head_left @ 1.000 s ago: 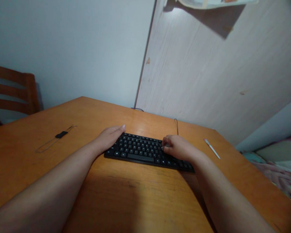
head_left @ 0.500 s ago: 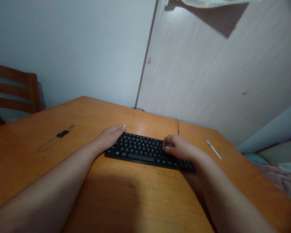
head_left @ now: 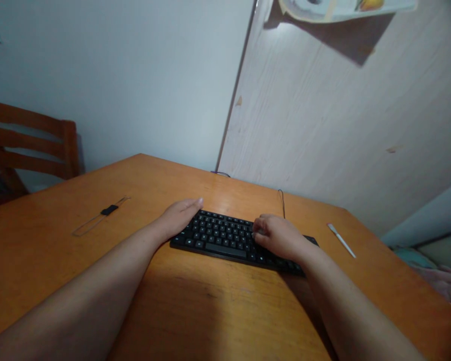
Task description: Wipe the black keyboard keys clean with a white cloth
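A black computer keyboard point(head_left: 225, 249) lies on the wooden table in front of me. Around its left end rests my left hand point(head_left: 180, 216), thumb along the back corner and the other fingers hidden. Over the keys right of the middle, my right hand point(head_left: 276, 233) has its fingers curled together in a pinch. Something small and pale may be at those fingertips, too small to name. Left of the keyboard lies a thin wire tool with a black middle piece point(head_left: 109, 210). To the right is a slim white brush point(head_left: 341, 240).
The wooden table point(head_left: 165, 311) reaches back to a pale wall. A thin cable point(head_left: 283, 203) runs behind the keyboard, with another dark cord point(head_left: 221, 174) at the table's back edge. A wooden chair point(head_left: 33, 143) stands at the left. Cloth point(head_left: 436, 273) shows beyond the right edge.
The camera has turned slightly, so the scene sits further right and lower. My right hand has shifted slightly left over the keys, uncovering the keyboard's back right corner. My left hand stays put.
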Demonstrator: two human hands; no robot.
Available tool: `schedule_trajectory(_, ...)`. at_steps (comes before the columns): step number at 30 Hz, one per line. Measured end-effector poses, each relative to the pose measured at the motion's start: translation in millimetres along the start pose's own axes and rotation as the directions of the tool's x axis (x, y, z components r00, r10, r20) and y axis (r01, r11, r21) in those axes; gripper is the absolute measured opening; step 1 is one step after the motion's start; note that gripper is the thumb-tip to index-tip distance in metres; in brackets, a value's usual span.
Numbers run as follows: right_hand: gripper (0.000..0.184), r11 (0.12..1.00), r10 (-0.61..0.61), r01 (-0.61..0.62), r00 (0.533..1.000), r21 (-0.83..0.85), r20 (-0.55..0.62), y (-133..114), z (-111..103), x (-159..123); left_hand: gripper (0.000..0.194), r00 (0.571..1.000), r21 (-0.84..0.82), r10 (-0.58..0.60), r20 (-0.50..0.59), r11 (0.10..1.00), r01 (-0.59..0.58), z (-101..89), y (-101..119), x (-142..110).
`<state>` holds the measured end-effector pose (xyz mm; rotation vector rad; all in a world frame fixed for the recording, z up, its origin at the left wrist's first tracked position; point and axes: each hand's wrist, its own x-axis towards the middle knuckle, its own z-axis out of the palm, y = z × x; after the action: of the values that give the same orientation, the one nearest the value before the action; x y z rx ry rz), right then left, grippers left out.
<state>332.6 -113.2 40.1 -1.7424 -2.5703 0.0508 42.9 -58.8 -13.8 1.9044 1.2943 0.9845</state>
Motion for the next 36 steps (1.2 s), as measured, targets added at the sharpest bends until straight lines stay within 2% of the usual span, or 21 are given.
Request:
schedule_trajectory(6, 0.017, 1.0, -0.015, 0.015, 0.999, 0.021, 0.03, 0.5, -0.2, -0.7, 0.057, 1.0, -0.001, -0.005, 0.015, 1.0, 0.005, 0.0, -1.1, 0.0)
schedule_trajectory(10, 0.016, 1.0, -0.012, 0.012, 1.0, 0.009, 0.003, 0.2, 0.3, -0.4, 0.056, 1.0, -0.002, -0.001, -0.009, 1.0, 0.001, 1.1, -1.5, 0.1)
schedule_trajectory(14, 0.016, 0.998, -0.022, 0.019, 0.999, 0.051, 0.05, 0.9, 0.5, 0.1, 0.056, 0.999, -0.009, 0.007, -0.035, 1.0, -0.008, 1.7, -0.4, -0.5)
schedule_trajectory(18, 0.016, 1.0, -0.004, 0.004, 1.0, 0.018, 0.009, 2.2, 0.9, 0.5, 0.056, 0.999, -0.004, -0.003, -0.043, 1.0, 0.003, 1.7, -0.5, -0.9)
schedule_trajectory(22, 0.015, 0.997, -0.014, 0.014, 1.0, 0.078, -0.01, 2.9, 2.7, 0.9, 0.057, 0.999, 0.0, -0.004, -0.051, 1.0, 0.004, 2.3, -2.1, -0.4)
schedule_trajectory(26, 0.015, 0.994, -0.021, 0.029, 0.997, 0.106, -0.079, -1.5, 6.8, 3.8, 0.058, 0.999, 0.002, -0.009, -0.051, 1.0, 0.009, 3.1, -2.6, 0.0)
schedule_trajectory(32, 0.015, 0.996, -0.055, 0.054, 0.998, 0.069, 0.006, -9.4, 7.5, 6.8, 0.056, 0.999, -0.007, 0.002, -0.054, 1.0, -0.002, 3.3, -1.9, -1.0)
schedule_trajectory(36, 0.016, 0.999, -0.014, 0.015, 0.999, 0.03, -0.034, -10.8, 7.8, 6.5, 0.055, 0.999, -0.015, 0.009, -0.052, 1.0, -0.009, 3.4, -1.4, -1.3)
